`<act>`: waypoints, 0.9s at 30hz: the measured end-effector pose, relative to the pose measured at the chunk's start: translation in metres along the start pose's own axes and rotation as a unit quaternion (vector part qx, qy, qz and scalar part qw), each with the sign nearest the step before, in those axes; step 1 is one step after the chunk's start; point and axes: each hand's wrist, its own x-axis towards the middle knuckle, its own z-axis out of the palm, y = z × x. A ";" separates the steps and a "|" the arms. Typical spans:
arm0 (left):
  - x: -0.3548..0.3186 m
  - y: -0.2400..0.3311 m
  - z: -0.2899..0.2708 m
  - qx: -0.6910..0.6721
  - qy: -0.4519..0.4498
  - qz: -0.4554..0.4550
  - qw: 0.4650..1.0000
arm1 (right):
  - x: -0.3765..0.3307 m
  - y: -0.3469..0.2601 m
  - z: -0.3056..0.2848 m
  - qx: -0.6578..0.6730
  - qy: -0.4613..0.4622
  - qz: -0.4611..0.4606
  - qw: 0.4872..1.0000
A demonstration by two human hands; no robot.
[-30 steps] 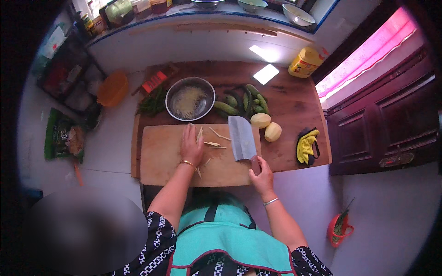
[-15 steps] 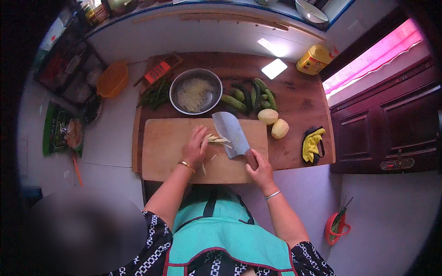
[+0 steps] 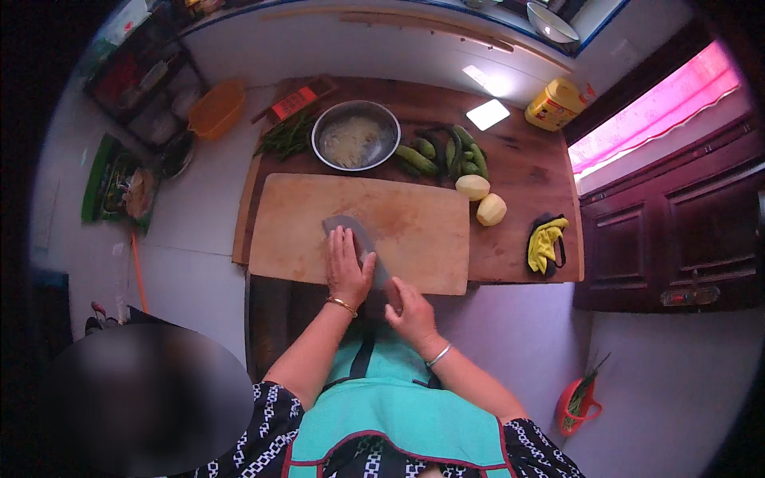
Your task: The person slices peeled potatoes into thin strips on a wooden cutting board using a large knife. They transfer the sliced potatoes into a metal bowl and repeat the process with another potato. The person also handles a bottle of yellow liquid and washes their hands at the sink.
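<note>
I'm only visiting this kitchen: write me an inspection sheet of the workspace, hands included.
Surface: wooden cutting board on a brown table.
Job's things: cleaver over the board; metal bowl with pale shreds behind it.
Clutter: green vegetables, two pale peeled vegetables, yellow-and-black cloth.
Hands: left hand over the cleaver's blade, apparently touching; right hand grips its handle.
Cables: nothing seen.
Surroundings: dark red door at right, orange basket at left.

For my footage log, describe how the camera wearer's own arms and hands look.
Both hands are ungloved. The left hand has a gold-coloured bangle at its wrist; the right hand has a slim silver-coloured bangle. The short black sleeves carry a white, chain-like pattern.
</note>
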 end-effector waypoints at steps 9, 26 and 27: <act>0.106 0.026 -0.015 -0.077 0.067 0.040 0.994 | 0.076 -0.047 -0.028 0.089 0.050 0.013 0.995; 0.282 -0.001 0.044 -0.085 0.032 0.124 0.988 | 0.197 -0.025 -0.055 0.002 0.123 0.085 0.989; 0.282 0.001 0.047 -0.063 0.025 0.116 0.991 | 0.203 -0.026 -0.053 0.008 0.111 0.085 0.990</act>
